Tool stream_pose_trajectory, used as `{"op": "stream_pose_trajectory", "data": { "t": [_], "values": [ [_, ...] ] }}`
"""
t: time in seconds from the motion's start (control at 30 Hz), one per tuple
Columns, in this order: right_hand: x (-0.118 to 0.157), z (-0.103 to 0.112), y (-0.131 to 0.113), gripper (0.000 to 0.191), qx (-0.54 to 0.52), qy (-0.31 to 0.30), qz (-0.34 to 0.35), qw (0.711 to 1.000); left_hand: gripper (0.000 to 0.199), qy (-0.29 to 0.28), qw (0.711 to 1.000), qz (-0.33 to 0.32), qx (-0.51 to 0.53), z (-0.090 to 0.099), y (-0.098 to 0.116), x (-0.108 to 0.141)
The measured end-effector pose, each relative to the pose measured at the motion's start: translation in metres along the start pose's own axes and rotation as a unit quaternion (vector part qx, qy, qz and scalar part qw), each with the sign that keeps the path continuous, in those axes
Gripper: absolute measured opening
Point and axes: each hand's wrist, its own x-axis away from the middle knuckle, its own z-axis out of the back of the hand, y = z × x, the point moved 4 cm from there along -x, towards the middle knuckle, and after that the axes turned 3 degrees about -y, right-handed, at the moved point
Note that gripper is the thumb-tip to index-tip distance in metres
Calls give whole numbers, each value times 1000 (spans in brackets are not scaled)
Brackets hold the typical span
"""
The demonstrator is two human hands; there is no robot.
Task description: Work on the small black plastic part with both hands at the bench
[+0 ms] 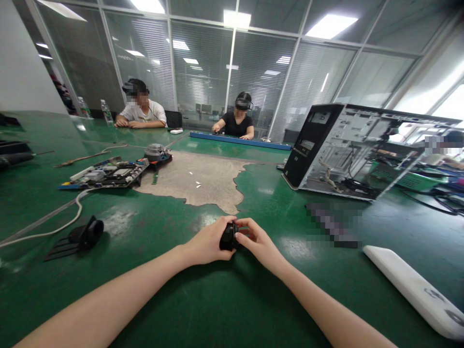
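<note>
A small black part [227, 237] is held between both hands above the green table [203, 299]. My left hand [210, 241] is wrapped round its left side, fingers closed on it. From the right, my right hand [255, 239] pinches the part's right edge with thumb and fingertips. What exactly the part is cannot be made out, as the fingers cover much of it. Another black part with a round end and flat slats [81, 237] lies on the table to the left of my left hand.
A circuit board [112, 174] and round cooler [157, 152] lie back left, beside a bare brownish patch [203, 179]. An open computer case [344, 154] stands at right, a white bar [409, 285] nearer. Two people sit across, behind a blue strip [239, 140].
</note>
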Motion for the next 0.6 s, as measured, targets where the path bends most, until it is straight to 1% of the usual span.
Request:
{"op": "stream_pose_trajectory", "data": {
  "t": [0.1, 0.17, 0.23, 0.33, 0.5, 0.6],
  "values": [
    [1, -1, -2, 21, -2, -17, 21, 1000, 68, 1, 1000, 1, 3, 0, 0, 0],
    [2, -1, -3, 22, -2, -11, 43, 999, 68, 3, 1000, 2, 9, -1, -1, 0],
    [1, 0, -2, 19, 2, 4, 54, 999, 68, 5, 1000, -2, 11, 0, 0, 0],
    [0, 1, -1, 13, 0, 14, 45, 999, 68, 7, 1000, -5, 9, 0, 1, 0],
    [0, 1, 1, 24, 0, 4, 0, 1000, 68, 1, 1000, 1, 12, 0, 0, 0],
    [2, -1, -1, 24, -4, -16, 7, 1000, 68, 1, 1000, 5, 16, 0, 0, 0]
  ]
}}
